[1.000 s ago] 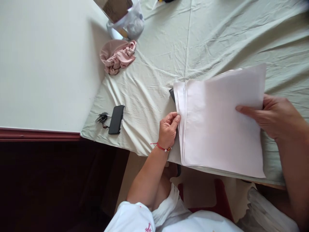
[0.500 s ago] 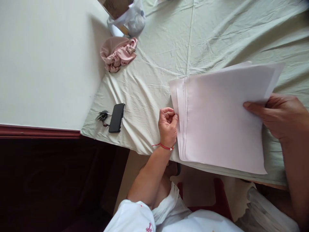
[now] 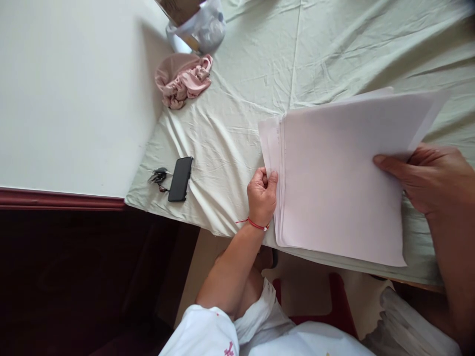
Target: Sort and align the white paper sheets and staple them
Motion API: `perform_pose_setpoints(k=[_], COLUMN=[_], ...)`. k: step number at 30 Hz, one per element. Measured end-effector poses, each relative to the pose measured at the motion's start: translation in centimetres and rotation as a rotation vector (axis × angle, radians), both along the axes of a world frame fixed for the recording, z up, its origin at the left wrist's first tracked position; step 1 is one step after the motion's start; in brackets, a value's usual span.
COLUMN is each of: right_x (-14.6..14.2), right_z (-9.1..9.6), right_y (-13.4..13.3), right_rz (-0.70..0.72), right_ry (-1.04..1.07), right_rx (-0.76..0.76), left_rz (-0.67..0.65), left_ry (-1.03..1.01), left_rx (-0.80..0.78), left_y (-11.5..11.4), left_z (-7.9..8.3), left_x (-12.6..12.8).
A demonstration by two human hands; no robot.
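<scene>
Several large white paper sheets (image 3: 337, 183) lie in a loose stack at the table's front edge, their left edges slightly fanned. My left hand (image 3: 261, 195), with a red string bracelet at the wrist, pinches the left edge of the sheets, thumb on top. On the other side my right hand (image 3: 432, 175) grips the right edge, its thumb lying on the upper face and its fingers hidden underneath. The right part of the paper is lifted and bends up from the table. How many sheets each hand holds I cannot tell.
A pale green cloth (image 3: 230, 143) covers the table. To the left lie a black phone (image 3: 180, 179) and a bunch of keys (image 3: 159, 175). Farther back are a crumpled pink cloth (image 3: 183, 81) and a plastic bag (image 3: 208, 29). A red stool (image 3: 337, 301) stands below.
My left thumb has moved onto the paper's left edge, and the hand sits slightly farther right and lower. The right far corner of the paper has shifted a little outward.
</scene>
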State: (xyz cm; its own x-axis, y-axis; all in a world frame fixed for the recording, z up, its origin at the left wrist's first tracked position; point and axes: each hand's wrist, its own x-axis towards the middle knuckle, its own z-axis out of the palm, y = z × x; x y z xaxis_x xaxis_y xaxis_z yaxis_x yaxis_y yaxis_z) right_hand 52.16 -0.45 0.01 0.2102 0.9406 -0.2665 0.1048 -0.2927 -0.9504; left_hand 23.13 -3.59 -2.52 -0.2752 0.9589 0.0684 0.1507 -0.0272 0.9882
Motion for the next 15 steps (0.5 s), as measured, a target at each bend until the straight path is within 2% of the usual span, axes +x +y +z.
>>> perform_pose_setpoints(k=[2,9,15], right_x=[-0.1,-0.1,-0.3], right_z=[0.1,0.8,1.4], right_y=[0.1,-0.1,-0.2], right_rz=[0.007,-0.023,-0.053], right_ry=[-0.008,-0.181,-0.140], right_rx=[-0.007,0.074,0.109], left_rz=[0.000,-0.044,-0.076], left_ry=[0.090,0.165,0.187], left_rx=[0.009,-0.009,-0.014], left_y=[0.0,-0.2,-0.2], left_z=[0.0,0.6,0.9], left_x=[-0.1,-0.1,0.0])
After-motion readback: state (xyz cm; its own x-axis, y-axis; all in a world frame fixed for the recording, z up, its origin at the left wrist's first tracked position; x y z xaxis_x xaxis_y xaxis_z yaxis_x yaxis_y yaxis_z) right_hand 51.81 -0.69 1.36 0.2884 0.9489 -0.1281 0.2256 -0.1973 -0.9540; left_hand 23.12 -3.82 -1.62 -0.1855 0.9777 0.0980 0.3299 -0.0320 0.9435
